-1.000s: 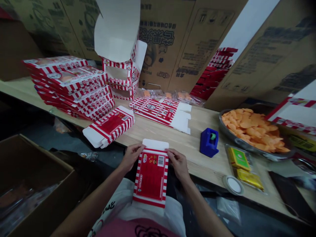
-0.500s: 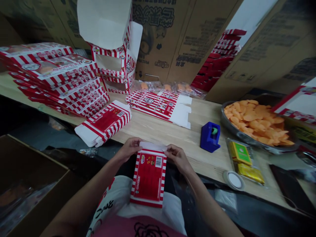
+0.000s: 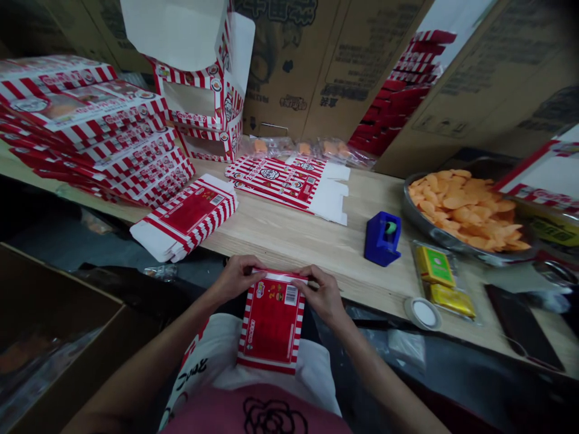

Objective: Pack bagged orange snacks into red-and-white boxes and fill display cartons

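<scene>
A flat red-and-white striped carton (image 3: 271,325) rests on my lap, its barcode end toward the table. My left hand (image 3: 239,276) pinches the upper left corner of that end. At the upper right corner, my right hand (image 3: 322,290) grips the carton with thumb on top and fingers behind. A narrow white strip of the end flap shows between the two hands, with a red edge above it. Beyond my left hand lies a pile of folded striped cartons (image 3: 185,211).
Stacked striped boxes (image 3: 99,126) stand at left, beside opened window boxes (image 3: 199,108). An unfolded carton sheet (image 3: 280,181) lies mid-table. To the right are a blue tape dispenser (image 3: 382,238), a bowl of orange chips (image 3: 465,208), a tape roll (image 3: 423,313) and yellow packets (image 3: 446,280).
The white flap that stood up at the carton's top end has been folded over. Both hands have closed in on that end, thumbs pressing on it. The view has shifted slightly.
</scene>
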The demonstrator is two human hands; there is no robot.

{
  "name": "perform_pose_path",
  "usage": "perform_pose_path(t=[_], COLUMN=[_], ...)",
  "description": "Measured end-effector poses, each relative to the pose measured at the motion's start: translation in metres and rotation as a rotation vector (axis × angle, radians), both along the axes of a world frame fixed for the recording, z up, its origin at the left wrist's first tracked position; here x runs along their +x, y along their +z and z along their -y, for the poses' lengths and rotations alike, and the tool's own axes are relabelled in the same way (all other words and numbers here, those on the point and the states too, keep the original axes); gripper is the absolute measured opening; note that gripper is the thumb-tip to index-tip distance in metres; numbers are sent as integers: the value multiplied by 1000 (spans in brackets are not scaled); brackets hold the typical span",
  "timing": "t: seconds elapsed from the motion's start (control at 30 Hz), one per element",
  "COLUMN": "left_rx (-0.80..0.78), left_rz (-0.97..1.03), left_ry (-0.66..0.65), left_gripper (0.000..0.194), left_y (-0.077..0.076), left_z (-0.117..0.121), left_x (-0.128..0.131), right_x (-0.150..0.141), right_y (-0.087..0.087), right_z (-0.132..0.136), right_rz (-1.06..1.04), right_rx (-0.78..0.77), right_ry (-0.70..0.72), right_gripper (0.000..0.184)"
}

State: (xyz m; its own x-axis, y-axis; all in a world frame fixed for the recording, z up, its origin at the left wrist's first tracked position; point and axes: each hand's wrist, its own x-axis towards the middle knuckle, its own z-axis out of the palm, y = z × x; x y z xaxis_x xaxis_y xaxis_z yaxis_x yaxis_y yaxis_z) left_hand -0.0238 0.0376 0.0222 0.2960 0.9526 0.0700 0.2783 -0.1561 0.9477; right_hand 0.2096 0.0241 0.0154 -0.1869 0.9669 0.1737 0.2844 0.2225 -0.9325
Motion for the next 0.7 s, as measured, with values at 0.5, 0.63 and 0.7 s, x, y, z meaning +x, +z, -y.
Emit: perform_pose_path(t=[0.5, 0.63, 0.7], left_rx=[-3, 63, 112], left_rz=[45, 4, -62], left_ry=[-20, -13, -10], left_gripper=[19, 17, 16], left_y=[11, 9, 10], left_z=[-10, -5, -6], left_x=[8, 7, 7], right_x=[-4, -6, -7], right_y=[21, 17, 15], right_z=[-5, 4, 5], right_rz=[-82, -141, -148], right_rx=[-135, -79, -70], right_ry=[-34, -35, -52], right_gripper=[20, 16, 14])
